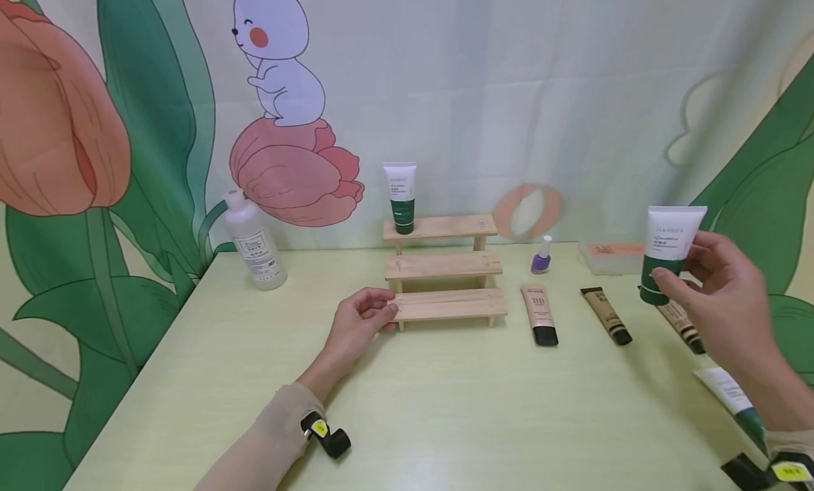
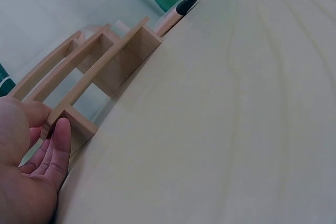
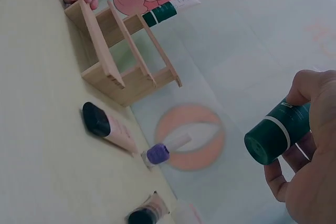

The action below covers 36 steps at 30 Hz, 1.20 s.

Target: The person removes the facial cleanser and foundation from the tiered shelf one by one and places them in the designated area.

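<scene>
My left hand (image 1: 357,325) pinches the left end of the lowest step of a three-tier wooden display stand (image 1: 445,306), thumb on the near side in the left wrist view. A white and green squeeze tube (image 1: 400,187) stands cap down at the left of the stand's top step. Over on the right, my right hand (image 1: 731,293) grips a matching white and green squeeze tube (image 1: 674,235), raised above the table with its green cap (image 3: 266,142) downward. The palm and fingers cover part of that tube in the right wrist view.
Right of the stand are a purple nail polish bottle (image 1: 541,256), a pink BB cream tube (image 1: 538,314), two brown tubes (image 1: 605,314), a clear plastic box (image 1: 610,259) and another white-green tube (image 1: 731,392). A white bottle (image 1: 256,242) stands at the back left, before the printed curtain (image 1: 445,88).
</scene>
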Motion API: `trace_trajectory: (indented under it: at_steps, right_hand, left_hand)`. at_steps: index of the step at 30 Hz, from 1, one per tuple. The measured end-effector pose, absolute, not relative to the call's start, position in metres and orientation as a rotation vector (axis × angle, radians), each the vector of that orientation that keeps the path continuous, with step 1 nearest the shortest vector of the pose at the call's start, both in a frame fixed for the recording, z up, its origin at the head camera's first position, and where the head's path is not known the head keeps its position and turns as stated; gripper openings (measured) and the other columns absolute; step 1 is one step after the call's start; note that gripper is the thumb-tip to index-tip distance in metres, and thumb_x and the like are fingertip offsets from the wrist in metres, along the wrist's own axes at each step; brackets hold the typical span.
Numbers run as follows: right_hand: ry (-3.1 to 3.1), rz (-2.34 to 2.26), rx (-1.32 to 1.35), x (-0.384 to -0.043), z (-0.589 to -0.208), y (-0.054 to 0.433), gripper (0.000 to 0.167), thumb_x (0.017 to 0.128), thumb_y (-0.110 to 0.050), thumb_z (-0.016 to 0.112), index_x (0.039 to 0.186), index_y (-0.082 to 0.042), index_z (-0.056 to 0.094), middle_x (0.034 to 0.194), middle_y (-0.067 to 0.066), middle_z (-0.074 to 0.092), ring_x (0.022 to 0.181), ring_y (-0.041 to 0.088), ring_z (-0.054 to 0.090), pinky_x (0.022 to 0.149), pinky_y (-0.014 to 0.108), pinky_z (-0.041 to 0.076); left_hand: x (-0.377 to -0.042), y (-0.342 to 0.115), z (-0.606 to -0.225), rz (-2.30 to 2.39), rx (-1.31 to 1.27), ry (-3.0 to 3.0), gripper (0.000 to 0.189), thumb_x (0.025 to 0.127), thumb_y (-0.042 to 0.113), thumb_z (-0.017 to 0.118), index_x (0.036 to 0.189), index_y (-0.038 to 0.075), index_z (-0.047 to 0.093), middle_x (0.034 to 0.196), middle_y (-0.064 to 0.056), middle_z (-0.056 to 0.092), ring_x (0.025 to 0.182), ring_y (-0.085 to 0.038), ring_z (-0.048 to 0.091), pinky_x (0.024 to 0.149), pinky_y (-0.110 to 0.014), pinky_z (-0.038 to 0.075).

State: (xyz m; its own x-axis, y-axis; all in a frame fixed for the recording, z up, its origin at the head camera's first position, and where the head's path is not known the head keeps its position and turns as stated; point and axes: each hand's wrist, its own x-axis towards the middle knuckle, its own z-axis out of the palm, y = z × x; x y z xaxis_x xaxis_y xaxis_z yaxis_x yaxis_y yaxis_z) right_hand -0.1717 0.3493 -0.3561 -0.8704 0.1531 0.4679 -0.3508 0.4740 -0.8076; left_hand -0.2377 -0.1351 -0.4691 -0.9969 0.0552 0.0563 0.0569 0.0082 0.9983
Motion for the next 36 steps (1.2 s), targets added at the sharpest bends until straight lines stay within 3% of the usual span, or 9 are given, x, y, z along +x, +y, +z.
trace_trajectory:
  at_steps: [11,15,27,30,33,36]
  right_hand:
    - [-2.107,1.668,0.246,-0.139,-0.391,0.369,0.057,0.097,0.020,0.072,0.143,-0.013,0.065,0.129,-0.010,0.070,0.110,0.005,0.063,0.086,0.004,0.058]
    - [-2.172,1.582,0.169,-0.127,-0.403,0.372,0.058,0.096,0.018,0.075,0.143,-0.014,0.065,0.127,-0.013,0.070,0.109,0.003,0.063,0.088,0.003,0.057]
    - [-2.399,1.469,0.024,-0.102,-0.438,0.375,0.048,0.099,0.004,0.082,0.138,-0.017,0.064,0.114,-0.019,0.071,0.100,0.000,0.063,0.079,0.006,0.060]
    - [-2.492,1.388,-0.073,-0.097,-0.445,0.371,0.046,0.101,-0.007,0.084,0.141,-0.011,0.061,0.113,-0.024,0.067,0.099,-0.002,0.061,0.078,0.005,0.058]
    - [-2.593,1.330,-0.162,-0.093,-0.447,0.369,0.057,0.103,-0.018,0.084,0.149,-0.001,0.054,0.114,-0.026,0.062,0.096,-0.009,0.059,0.075,0.007,0.058]
    - [-2.681,1.276,-0.214,-0.091,-0.448,0.368,0.069,0.104,-0.024,0.083,0.155,0.006,0.048,0.125,-0.004,0.068,0.092,-0.014,0.057,0.071,0.009,0.058]
  left_hand:
    - [-0.238,-0.135,-0.470,-2.206,-0.109,-2.233,0.023,0.103,0.001,0.079,0.126,-0.001,0.075,0.107,-0.014,0.071,0.089,-0.018,0.073,0.081,-0.030,0.071]
    - [-0.238,-0.135,-0.469,-2.205,-0.109,-2.236,0.023,0.103,0.001,0.079,0.126,-0.001,0.075,0.108,-0.014,0.071,0.090,-0.018,0.073,0.081,-0.030,0.071]
    - [-0.238,-0.135,-0.469,-2.210,-0.109,-2.238,0.023,0.104,0.001,0.079,0.127,-0.001,0.075,0.108,-0.014,0.070,0.090,-0.018,0.073,0.082,-0.030,0.071]
    - [-0.238,-0.135,-0.469,-2.208,-0.114,-2.240,0.024,0.104,0.001,0.078,0.127,-0.001,0.074,0.108,-0.014,0.070,0.090,-0.018,0.073,0.082,-0.030,0.071]
    - [-0.238,-0.135,-0.469,-2.206,-0.120,-2.239,0.024,0.104,0.001,0.078,0.127,-0.001,0.074,0.108,-0.014,0.070,0.090,-0.018,0.073,0.082,-0.029,0.071]
    - [-0.237,-0.135,-0.469,-2.206,-0.123,-2.238,0.023,0.104,0.001,0.078,0.127,-0.001,0.074,0.108,-0.014,0.070,0.090,-0.017,0.073,0.082,-0.029,0.071]
